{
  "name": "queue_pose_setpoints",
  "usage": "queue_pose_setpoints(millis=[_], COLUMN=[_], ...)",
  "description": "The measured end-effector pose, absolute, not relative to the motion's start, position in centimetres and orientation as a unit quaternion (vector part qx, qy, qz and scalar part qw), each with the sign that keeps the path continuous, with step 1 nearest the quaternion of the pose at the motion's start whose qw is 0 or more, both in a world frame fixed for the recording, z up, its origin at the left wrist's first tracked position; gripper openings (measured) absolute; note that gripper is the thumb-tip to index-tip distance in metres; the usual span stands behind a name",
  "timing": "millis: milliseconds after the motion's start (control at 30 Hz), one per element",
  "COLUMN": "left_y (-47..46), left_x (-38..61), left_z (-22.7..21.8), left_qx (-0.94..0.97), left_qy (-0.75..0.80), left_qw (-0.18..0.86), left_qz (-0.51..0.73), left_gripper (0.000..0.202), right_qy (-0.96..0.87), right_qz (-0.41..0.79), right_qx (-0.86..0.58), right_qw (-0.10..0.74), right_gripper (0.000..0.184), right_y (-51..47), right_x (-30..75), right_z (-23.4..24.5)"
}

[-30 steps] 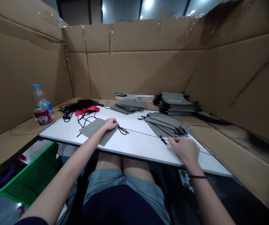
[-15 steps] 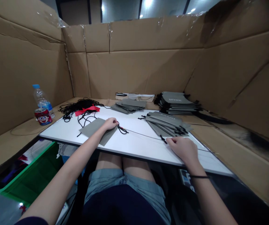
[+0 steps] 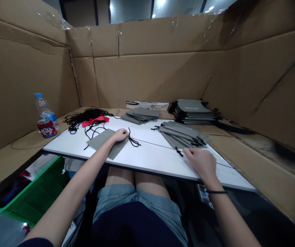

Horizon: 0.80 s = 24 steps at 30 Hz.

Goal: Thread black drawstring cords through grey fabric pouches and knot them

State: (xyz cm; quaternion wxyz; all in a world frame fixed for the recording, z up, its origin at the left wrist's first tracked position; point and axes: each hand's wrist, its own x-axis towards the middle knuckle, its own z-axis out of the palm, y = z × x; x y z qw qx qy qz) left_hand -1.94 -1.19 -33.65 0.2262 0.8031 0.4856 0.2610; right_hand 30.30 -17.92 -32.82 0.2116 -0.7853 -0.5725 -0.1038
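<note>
My left hand (image 3: 120, 135) is closed at the end of a flat grey fabric bag (image 3: 106, 144), pinching a thin black cord. A small tangled loop of that cord (image 3: 133, 141) sits just right of my fingers. The cord (image 3: 157, 144) runs taut across the white board (image 3: 147, 164) to my right hand (image 3: 201, 163), which seems to pinch it near the board's front edge. A stack of grey bags with black cord ends (image 3: 180, 133) lies just beyond my right fingers.
Behind the board are a second grey stack (image 3: 140, 115), a taller lettered stack (image 3: 192, 109), a heap of black cords (image 3: 85, 118) with red ribbon (image 3: 95, 119), a water bottle (image 3: 44, 109) and a red can (image 3: 46, 128). Cardboard walls (image 3: 147, 79) surround the area.
The cord loop beside my left hand now stands slightly higher and the long cord looks tighter. Both hands have barely moved.
</note>
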Motion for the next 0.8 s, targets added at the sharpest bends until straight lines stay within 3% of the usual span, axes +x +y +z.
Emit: queue_pose_setpoints(millis=[233, 500, 800], left_y=[-1.0, -1.1, -0.8], left_x=[-2.1, -2.6, -3.3], left_z=[-33.6, -33.2, -33.0], left_qx=[0.799, 0.766, 0.713], left_qy=[0.479, 0.481, 0.485], left_qw=[0.254, 0.323, 0.411], left_qz=[0.260, 0.278, 0.295], left_gripper=[0.031, 0.038, 0.040], right_qy=[-0.563, -0.586, -0.594], right_qz=[-0.120, -0.239, -0.289], right_qx=[-0.775, -0.706, -0.683], right_qw=[0.259, 0.318, 0.312], right_gripper=[0.037, 0.041, 0.047], right_y=[-18.1, -18.3, -18.4], right_x=[30.2, 30.3, 30.2], right_z=[-32.9, -33.1, -33.1])
